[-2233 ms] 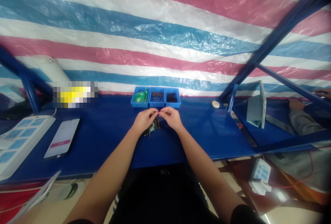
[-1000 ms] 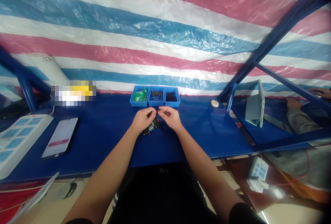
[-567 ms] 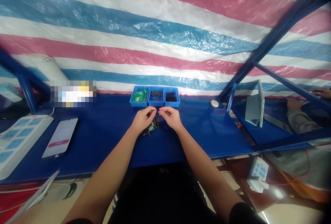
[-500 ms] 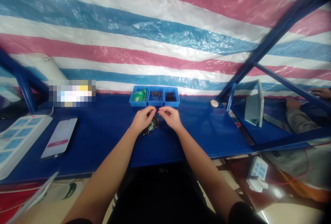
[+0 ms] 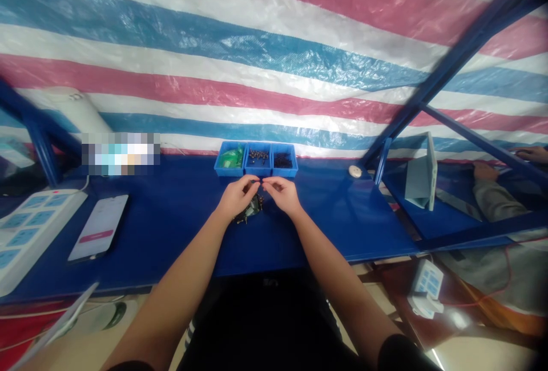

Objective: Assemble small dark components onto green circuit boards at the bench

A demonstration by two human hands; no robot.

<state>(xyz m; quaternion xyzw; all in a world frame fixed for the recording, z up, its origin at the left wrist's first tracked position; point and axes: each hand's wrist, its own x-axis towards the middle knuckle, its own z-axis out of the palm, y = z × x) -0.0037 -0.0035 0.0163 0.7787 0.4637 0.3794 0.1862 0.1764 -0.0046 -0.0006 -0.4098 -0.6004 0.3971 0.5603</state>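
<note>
A small pile of dark, brass-flecked parts (image 5: pixel 254 206) lies on a blue table (image 5: pixel 338 211), partly hidden by the left hand (image 5: pixel 234 196).

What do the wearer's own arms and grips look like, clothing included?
The left grip and right grip are ungloved hands; rings would be too small to tell. The left forearm and right forearm are bare, without watches or cables. Black sleeve edges show at the bottom.
</note>
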